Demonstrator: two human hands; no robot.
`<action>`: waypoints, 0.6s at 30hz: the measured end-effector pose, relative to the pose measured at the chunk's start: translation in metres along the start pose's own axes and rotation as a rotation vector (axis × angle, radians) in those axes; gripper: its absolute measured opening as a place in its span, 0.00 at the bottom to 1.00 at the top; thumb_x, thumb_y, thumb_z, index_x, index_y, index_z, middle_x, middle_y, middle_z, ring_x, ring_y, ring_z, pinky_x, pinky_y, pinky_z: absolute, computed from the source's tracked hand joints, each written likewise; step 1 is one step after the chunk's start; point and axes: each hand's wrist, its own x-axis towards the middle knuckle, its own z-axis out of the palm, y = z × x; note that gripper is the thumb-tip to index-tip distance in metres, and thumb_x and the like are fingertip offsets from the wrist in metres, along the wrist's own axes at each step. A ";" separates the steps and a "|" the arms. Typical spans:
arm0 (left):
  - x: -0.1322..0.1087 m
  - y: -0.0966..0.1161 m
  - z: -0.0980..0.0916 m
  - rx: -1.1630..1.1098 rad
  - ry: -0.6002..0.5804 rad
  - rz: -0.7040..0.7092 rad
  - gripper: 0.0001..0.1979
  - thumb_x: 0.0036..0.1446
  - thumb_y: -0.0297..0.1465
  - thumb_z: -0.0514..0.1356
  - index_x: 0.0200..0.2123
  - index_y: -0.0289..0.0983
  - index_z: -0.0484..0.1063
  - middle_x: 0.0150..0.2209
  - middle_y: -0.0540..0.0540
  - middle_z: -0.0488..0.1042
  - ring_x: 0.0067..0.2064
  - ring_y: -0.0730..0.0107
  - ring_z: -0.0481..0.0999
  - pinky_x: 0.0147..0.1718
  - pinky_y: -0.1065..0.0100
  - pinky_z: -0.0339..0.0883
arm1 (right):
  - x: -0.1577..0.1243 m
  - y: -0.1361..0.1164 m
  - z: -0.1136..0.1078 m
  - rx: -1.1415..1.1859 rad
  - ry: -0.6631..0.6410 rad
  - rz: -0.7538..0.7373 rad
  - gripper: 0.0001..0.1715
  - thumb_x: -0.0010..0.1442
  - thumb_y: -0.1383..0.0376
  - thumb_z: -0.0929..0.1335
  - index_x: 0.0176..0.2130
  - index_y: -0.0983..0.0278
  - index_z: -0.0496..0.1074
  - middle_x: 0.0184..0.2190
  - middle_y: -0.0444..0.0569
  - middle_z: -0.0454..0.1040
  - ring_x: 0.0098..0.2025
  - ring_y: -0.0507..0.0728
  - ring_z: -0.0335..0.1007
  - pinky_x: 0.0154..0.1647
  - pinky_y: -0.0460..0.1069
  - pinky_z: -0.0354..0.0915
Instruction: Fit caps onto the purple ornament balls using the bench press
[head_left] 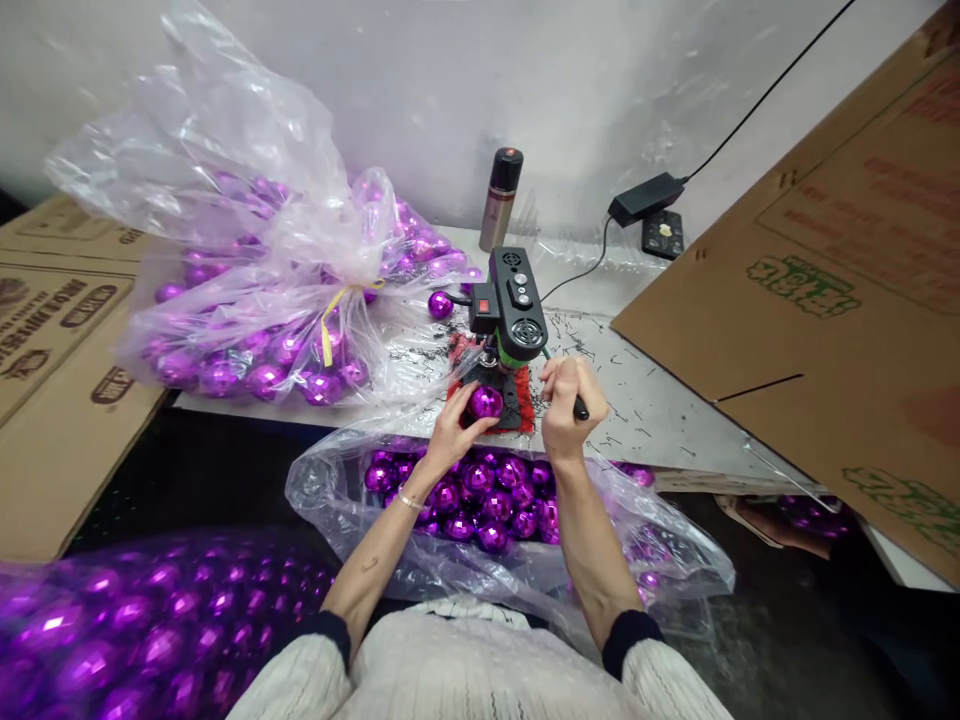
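A shiny purple ball ornament (486, 402) with mirror facets is gripped between the thumb and fingers of my left hand (456, 425). It sits at the front of a small bench drill press (517, 305), black with a green band, above its dark base on a red mat (527, 400). My right hand (568, 400) is closed in a fist around the machine's lever handle (580, 408), whose black end sticks out. Directly below my hands, an open clear plastic bag (322, 490) holds many purple ball ornaments (480, 480). The tool's tip is hard to make out.
A tied clear bag (292, 240) of purple balls stands left, and a loose ball (440, 304) lies beside the machine. Behind are a spray can (501, 200) and a power adapter (646, 198). Cardboard boxes (795, 260) flank the table (600, 360), which is littered with dark shavings.
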 end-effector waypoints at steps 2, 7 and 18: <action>-0.028 0.007 -0.017 0.035 -0.100 0.041 0.35 0.65 0.49 0.70 0.69 0.41 0.71 0.66 0.35 0.78 0.67 0.49 0.79 0.69 0.46 0.73 | -0.003 0.001 -0.001 0.003 0.002 -0.034 0.25 0.76 0.62 0.64 0.26 0.59 0.66 0.23 0.42 0.69 0.30 0.54 0.72 0.32 0.51 0.66; -0.085 0.008 -0.032 0.142 -0.396 0.126 0.30 0.71 0.44 0.65 0.70 0.39 0.69 0.66 0.32 0.77 0.68 0.49 0.78 0.68 0.47 0.74 | -0.020 0.010 -0.001 -0.016 0.015 -0.044 0.23 0.76 0.64 0.63 0.28 0.59 0.69 0.26 0.43 0.73 0.29 0.53 0.72 0.31 0.51 0.66; -0.093 -0.020 0.019 0.422 -0.646 0.055 0.29 0.70 0.37 0.65 0.71 0.37 0.68 0.67 0.30 0.75 0.68 0.42 0.76 0.67 0.42 0.71 | -0.021 0.013 -0.004 -0.083 0.001 -0.128 0.24 0.76 0.62 0.62 0.27 0.58 0.67 0.23 0.43 0.72 0.29 0.54 0.74 0.30 0.52 0.65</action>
